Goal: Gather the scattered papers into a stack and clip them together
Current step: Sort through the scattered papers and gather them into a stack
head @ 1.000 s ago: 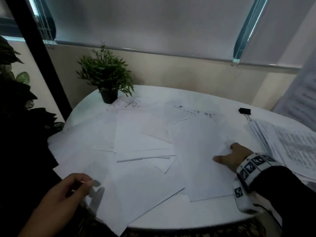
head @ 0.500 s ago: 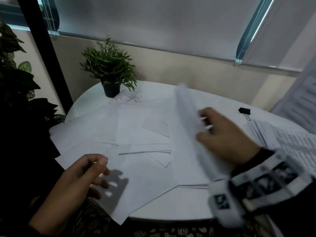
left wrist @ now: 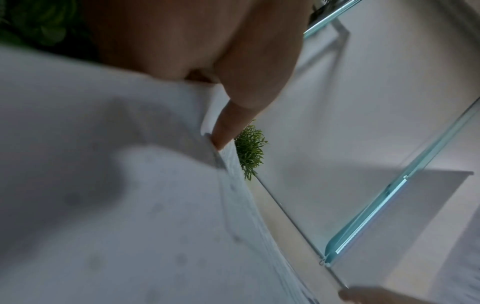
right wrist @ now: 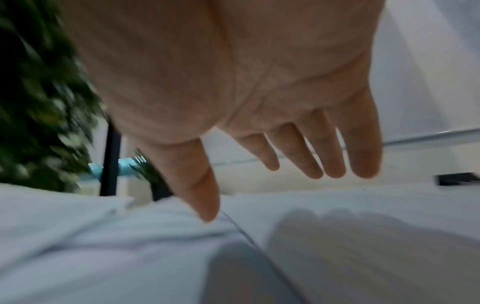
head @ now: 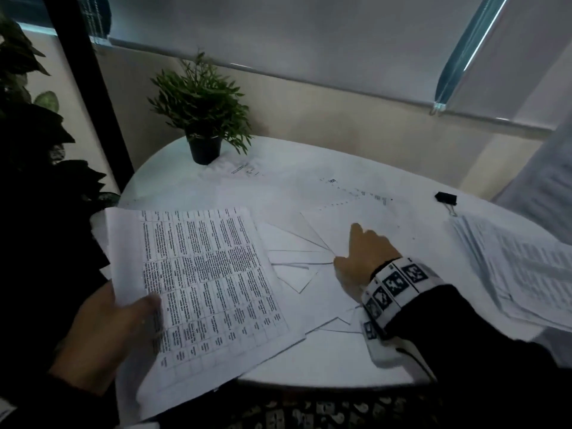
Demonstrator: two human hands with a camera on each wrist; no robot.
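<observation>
My left hand (head: 123,320) holds a printed sheet (head: 204,283) face up at the table's near left, thumb on top; in the left wrist view the thumb (left wrist: 233,123) pinches the paper's edge (left wrist: 228,164). Several blank-side sheets (head: 294,261) lie scattered over the round white table (head: 325,366). My right hand (head: 362,252) hovers flat over them with fingers (right wrist: 311,156) straight and spread, holding nothing. A black binder clip (head: 445,198) lies at the far right of the table.
A small potted plant (head: 202,119) stands at the table's far left. A fanned pile of printed pages (head: 520,267) sits at the right edge. Large dark leaves (head: 28,119) crowd the left side. A wall and blinds close the back.
My right hand lifted a sheet, turned it over and passed it leftward; my left hand now holds it printed side up. My right hand has gone back over the scattered sheets, empty.
</observation>
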